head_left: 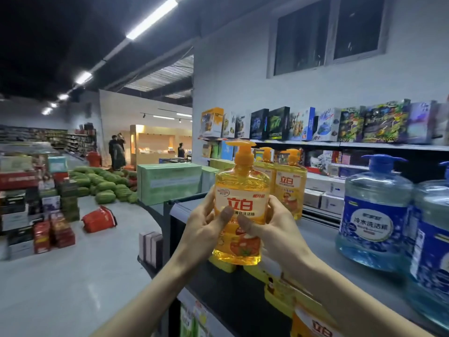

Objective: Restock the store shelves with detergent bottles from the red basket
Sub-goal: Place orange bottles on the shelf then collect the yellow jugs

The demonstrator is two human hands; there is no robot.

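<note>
An orange detergent bottle (243, 190) with a pump top stands upright in mid-air above the grey shelf (323, 242). My left hand (206, 227) grips its left side with the thumb across the label. My right hand (269, 227) grips its right side, thumb on the label too. Two more orange detergent bottles (290, 183) stand further back on the same shelf. A red basket (99, 220) lies tipped over on the floor to the left.
Two large blue detergent jugs (376, 212) stand on the shelf at the right. Toy boxes (303, 124) line the upper shelf. Green cartons (167, 182), a pile of watermelons (104, 183) and stacked boxes (38, 215) fill the aisle left. People stand far back.
</note>
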